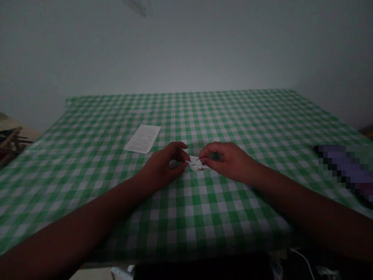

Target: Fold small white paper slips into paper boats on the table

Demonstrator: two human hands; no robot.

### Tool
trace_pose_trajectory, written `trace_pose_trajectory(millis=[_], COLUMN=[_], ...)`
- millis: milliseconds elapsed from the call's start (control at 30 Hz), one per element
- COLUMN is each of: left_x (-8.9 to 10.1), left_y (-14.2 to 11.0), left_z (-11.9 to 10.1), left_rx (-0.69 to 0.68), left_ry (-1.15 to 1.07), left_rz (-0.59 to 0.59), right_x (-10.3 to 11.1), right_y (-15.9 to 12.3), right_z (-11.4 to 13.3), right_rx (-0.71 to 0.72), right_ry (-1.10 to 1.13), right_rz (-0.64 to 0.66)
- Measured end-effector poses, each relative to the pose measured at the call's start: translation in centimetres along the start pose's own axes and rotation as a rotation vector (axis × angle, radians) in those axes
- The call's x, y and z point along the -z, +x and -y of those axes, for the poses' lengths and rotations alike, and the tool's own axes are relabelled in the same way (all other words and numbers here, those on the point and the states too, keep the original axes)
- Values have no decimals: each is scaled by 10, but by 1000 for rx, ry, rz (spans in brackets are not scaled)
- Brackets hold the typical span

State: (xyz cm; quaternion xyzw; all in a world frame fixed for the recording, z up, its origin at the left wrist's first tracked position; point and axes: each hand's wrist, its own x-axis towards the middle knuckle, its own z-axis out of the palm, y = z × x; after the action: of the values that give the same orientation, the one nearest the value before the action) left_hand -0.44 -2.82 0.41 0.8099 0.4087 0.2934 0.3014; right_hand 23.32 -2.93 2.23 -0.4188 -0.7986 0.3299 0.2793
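A small piece of folded white paper (197,163) with dark print lies on the checked tablecloth between my two hands. My left hand (170,161) is at its left edge, thumb and fingertips closing on that side. From the right, my right hand (223,157) pinches the paper between thumb and index finger. The fingertips cover parts of both edges. Further left and back, a flat printed sheet of white paper (143,138) rests on the cloth, with neither hand touching it.
A green-and-white checked tablecloth (186,116) covers the table, whose far edge meets a pale wall (186,46). On the right lies a dark-edged, pixelated flat object (344,163). Wooden pieces (13,142) show beyond the table's left edge. A white cable (303,258) hangs below the front edge.
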Motion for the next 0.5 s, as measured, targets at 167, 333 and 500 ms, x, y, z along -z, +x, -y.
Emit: trace_pose_trajectory(millis=[167, 333, 500], left_x=[0, 1, 0], left_y=[1, 0, 0], left_z=[-3, -6, -7], left_rx=[9, 19, 16], left_ry=[-13, -24, -4], left_rz=[1, 0, -8], right_x=[4, 8, 11], right_y=[-1, -1, -1], right_z=[4, 6, 5], right_rx=[-69, -26, 10], right_ry=[-3, -73, -80], right_rz=[20, 67, 102])
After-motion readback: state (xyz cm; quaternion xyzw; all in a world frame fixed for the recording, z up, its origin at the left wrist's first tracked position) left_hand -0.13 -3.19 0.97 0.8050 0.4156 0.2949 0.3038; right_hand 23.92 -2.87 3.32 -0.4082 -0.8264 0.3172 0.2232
